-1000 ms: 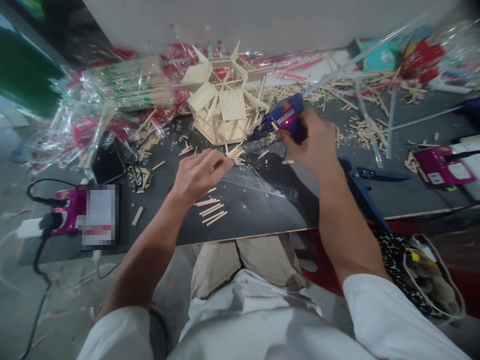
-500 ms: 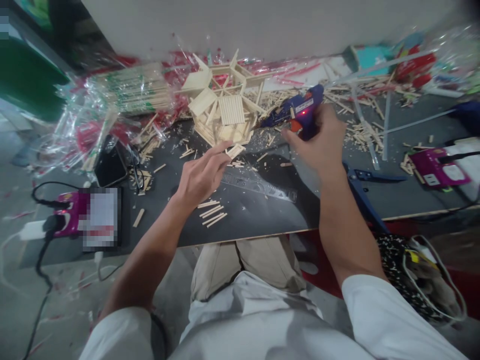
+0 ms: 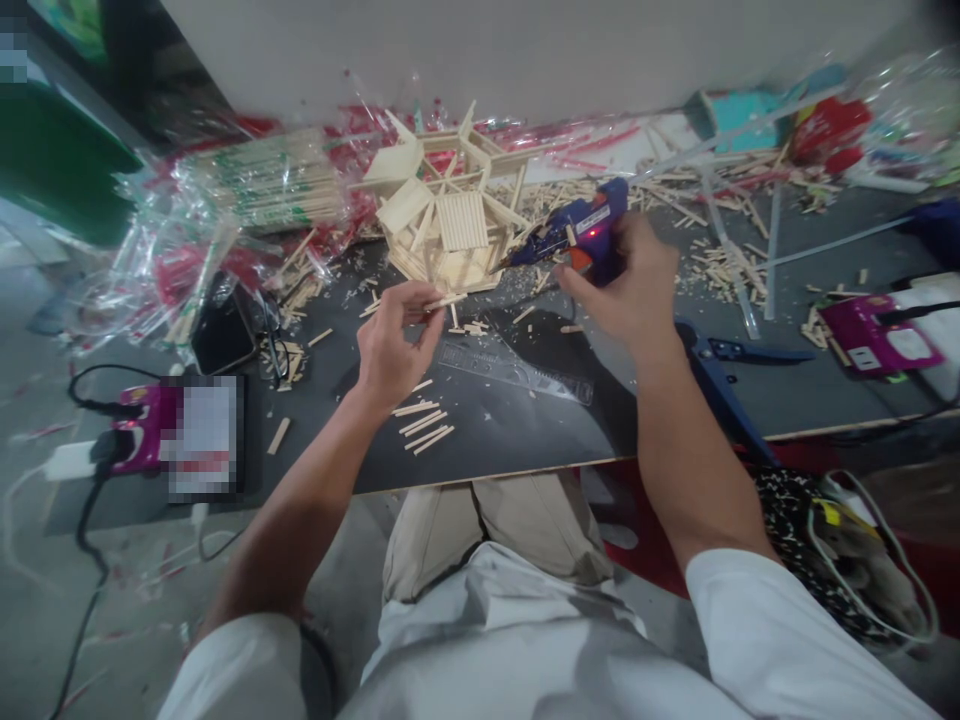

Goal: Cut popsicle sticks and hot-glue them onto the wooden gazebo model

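My left hand point(image 3: 401, 335) pinches a small piece made of wooden sticks point(image 3: 450, 299) between thumb and fingers, just in front of the stick model. That model point(image 3: 463, 222), built of pale sticks with slatted panels, stands on the dark table. My right hand point(image 3: 630, 285) is wrapped round a blue glue gun point(image 3: 592, 225) with a red light on. The gun's nozzle points left, close to the model's right front edge. Below the hands lies a clear ruler point(image 3: 517, 374). Several cut sticks point(image 3: 425, 425) lie by my left wrist.
Blue-handled cutters point(image 3: 724, 385) lie right of my right forearm. Bundled sticks in plastic point(image 3: 262, 180) are at back left, and loose stick bits point(image 3: 724, 275) at right. Purple power strips point(image 3: 146, 430) sit at left and right. A black phone-like object point(image 3: 223, 325) rests at left.
My left hand has turned and lifted the small stick piece off the table area, nearer the model. My right hand has brought the glue gun slightly left and down.
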`<state>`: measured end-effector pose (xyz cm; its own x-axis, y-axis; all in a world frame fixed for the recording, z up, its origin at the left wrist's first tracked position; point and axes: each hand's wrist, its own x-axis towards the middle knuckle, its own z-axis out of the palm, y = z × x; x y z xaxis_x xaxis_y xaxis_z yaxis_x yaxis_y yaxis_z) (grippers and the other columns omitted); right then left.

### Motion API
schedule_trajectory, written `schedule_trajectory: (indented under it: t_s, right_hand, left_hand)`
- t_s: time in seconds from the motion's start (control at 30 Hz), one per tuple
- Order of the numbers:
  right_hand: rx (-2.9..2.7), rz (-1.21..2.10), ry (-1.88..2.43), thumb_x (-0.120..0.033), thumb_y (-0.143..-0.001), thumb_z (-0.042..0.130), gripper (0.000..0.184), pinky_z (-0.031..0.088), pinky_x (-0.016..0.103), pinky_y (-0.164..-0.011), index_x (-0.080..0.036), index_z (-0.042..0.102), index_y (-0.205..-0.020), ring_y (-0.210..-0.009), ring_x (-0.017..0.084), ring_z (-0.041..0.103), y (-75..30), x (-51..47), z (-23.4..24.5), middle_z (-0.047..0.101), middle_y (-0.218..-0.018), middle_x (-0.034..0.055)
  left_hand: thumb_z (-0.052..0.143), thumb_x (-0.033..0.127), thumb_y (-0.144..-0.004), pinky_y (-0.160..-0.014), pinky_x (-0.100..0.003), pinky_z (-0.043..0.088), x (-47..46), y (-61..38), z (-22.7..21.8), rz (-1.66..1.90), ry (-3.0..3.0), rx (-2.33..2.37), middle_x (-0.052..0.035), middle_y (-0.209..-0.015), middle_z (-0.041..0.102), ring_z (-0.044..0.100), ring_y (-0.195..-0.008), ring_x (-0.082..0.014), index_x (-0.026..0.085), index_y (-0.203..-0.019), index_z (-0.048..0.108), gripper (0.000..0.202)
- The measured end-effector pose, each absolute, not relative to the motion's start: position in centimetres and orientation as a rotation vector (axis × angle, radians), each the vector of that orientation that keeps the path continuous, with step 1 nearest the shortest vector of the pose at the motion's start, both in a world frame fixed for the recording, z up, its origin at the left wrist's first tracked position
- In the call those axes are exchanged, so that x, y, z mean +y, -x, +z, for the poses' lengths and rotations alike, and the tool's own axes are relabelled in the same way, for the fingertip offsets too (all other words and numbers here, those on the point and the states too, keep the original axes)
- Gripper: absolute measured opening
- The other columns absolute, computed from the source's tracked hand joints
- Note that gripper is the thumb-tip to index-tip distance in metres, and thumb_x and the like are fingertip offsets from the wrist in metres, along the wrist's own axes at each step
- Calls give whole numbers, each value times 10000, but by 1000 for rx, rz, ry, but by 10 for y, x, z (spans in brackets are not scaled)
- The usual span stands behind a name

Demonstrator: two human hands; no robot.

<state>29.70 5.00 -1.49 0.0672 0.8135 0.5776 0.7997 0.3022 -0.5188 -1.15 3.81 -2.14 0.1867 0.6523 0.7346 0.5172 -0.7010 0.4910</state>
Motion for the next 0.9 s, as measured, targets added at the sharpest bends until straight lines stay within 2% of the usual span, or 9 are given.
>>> schedule_trajectory:
  t_s: [0.17,0.27,0.4,0.5,0.67,0.73,0.9]
  right_hand:
    - [-1720,8,1474,-796,-835,581,577,556,517,-741,-304,566,-1136,-947,333,685,-294,48,-12,731,-947,92]
    - [-1717,-9,1488,-791,-839,585,543,555,505,-727,-330,571,-1125,-916,324,679,-294,48,-11,725,-902,81]
    - [-1720,-29,1489,-794,-830,588,561,547,486,-719,-305,563,-1104,-867,308,676,-296,50,-14,706,-865,72]
    - [-1735,-69,1473,-787,-831,586,555,541,464,-719,-293,549,-1081,-822,279,666,-296,51,-15,694,-865,56]
    - [-1728,-123,1471,-767,-794,620,510,522,449,-668,-302,523,-978,-681,231,592,-294,51,-12,647,-774,19]
    - [-1719,-105,1477,-752,-786,629,505,523,459,-672,-297,524,-978,-702,241,606,-294,51,-12,649,-783,28]
    - [-1735,-33,1508,-681,-789,671,481,549,489,-733,-288,546,-1037,-809,283,668,-295,51,-13,687,-868,56]
  left_hand:
    - [683,255,-963,-755,-240,615,36,9,-12,1681,-2294,1225,-29,-918,777,752,-818,-129,200,-947,670,59]
    - [644,233,-982,-784,-280,614,36,10,-6,1718,-2370,1218,-27,-904,785,755,-853,-148,207,-864,688,129]
    - [701,233,-963,-814,-293,598,38,13,-9,1728,-2463,1190,-23,-933,787,751,-864,-154,226,-977,713,20]
    - [747,227,-938,-832,-295,585,41,15,-15,1793,-2457,1190,-20,-931,781,744,-841,-149,234,-1107,684,181]
    - [723,229,-954,-851,-327,592,42,15,-14,1871,-2494,1148,-17,-927,785,755,-886,-169,238,-993,668,68]
    - [709,203,-960,-817,-324,594,41,15,-10,1925,-2537,1071,-14,-931,790,757,-873,-169,250,-995,687,62]
    - [716,155,-949,-739,-291,562,41,18,-2,1935,-2730,967,-9,-934,792,741,-813,-155,291,-1081,732,191]
